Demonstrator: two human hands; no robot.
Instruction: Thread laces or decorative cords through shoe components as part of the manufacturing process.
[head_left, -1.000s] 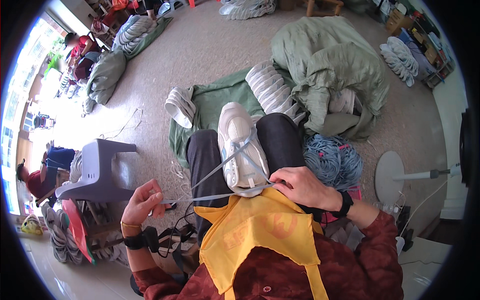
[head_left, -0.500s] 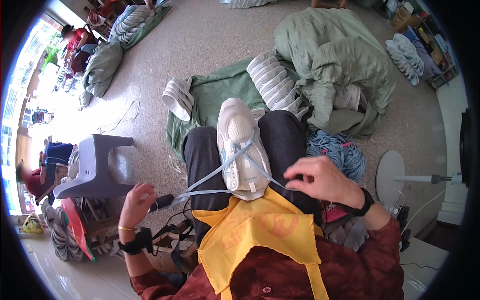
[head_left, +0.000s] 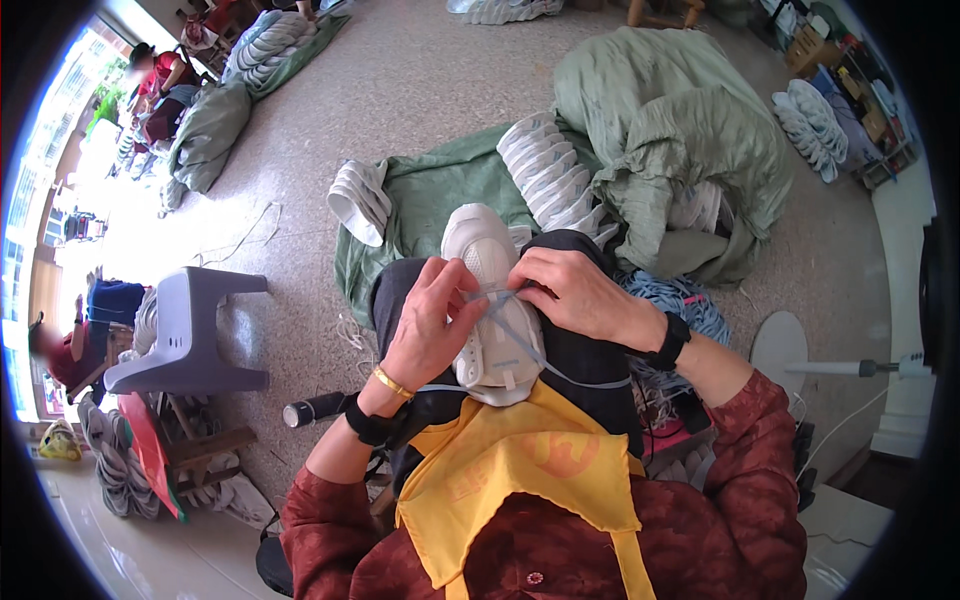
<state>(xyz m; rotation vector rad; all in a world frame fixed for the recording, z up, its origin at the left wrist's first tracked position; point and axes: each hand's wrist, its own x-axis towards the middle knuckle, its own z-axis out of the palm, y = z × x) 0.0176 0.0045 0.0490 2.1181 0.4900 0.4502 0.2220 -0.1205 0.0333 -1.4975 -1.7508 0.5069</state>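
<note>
A white sneaker [head_left: 495, 362] lies across my lap, its toe pointing away from me. A light blue shoelace [head_left: 588, 382] crosses over its tongue, with loose ends trailing across both my thighs. At the shoe's left side, my left hand [head_left: 428, 325] pinches the lace near the front eyelets. My right hand [head_left: 583, 295] comes in from the other side, thumb and forefinger closed on the lace close to my left fingertips. The fingers partly cover the eyelets there. Beneath the heel is my yellow apron [head_left: 520, 470].
Stacked white shoes [head_left: 548, 175] and a smaller stack [head_left: 360, 203] rest on a green cloth [head_left: 430, 185] ahead. Right of them sits a large green sack [head_left: 690, 120], with a bundle of blue laces [head_left: 700, 300] nearer me. A grey plastic stool [head_left: 190, 335] stands left; people sit beyond.
Both hands have moved inward from either side of my lap to the front of the shoe. The left hand came right and forward, the right hand left and forward; both now pinch the lace.
</note>
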